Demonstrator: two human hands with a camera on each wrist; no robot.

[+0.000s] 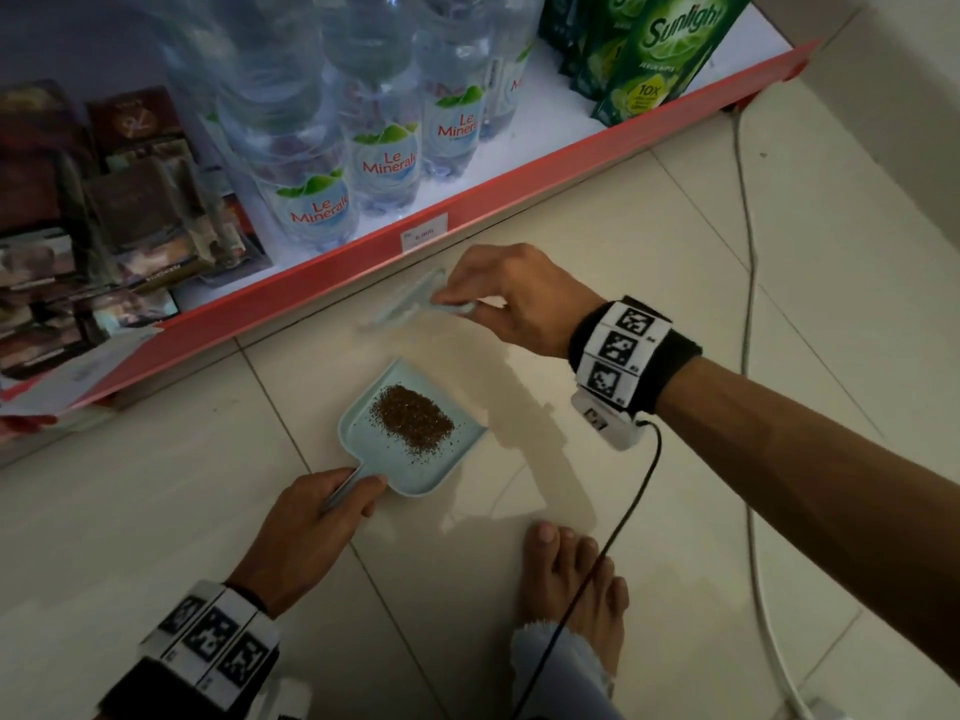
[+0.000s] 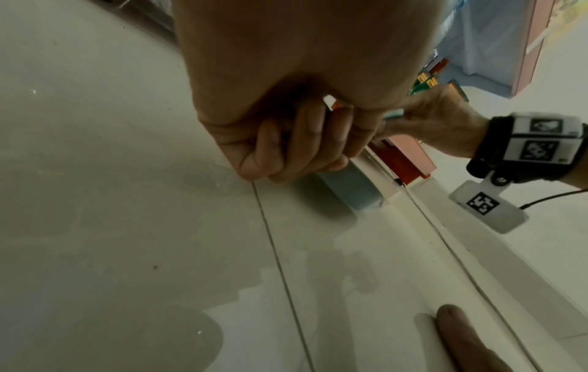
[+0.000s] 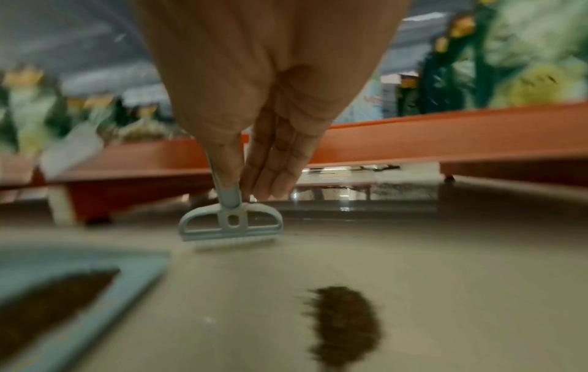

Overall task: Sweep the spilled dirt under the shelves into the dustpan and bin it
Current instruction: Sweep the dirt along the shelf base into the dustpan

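Observation:
A light blue dustpan (image 1: 457, 449) lies flat on the tiled floor with a heap of brown dirt (image 1: 413, 415) in its middle. My left hand (image 1: 337, 498) grips its thin handle, fingers curled round it (image 2: 302, 151). My right hand (image 1: 467, 298) pinches the handle of a small pale blue brush (image 1: 410, 304), whose head is down near the floor (image 3: 230, 224) beside the red shelf edge, beyond the pan. The pan's corner (image 3: 133, 282) shows at the lower left of the right wrist view. A blurred brown patch (image 3: 343, 324) appears on the floor there; the head view shows none.
The bottom shelf with its red front lip (image 1: 519, 174) carries water bottles (image 1: 384, 163), green detergent pouches (image 1: 660, 49) and dark packets (image 1: 130, 210). My bare foot (image 1: 571, 579) rests on the floor right of the pan. A black cable (image 1: 623, 511) and a white cable (image 1: 748, 252) trail nearby.

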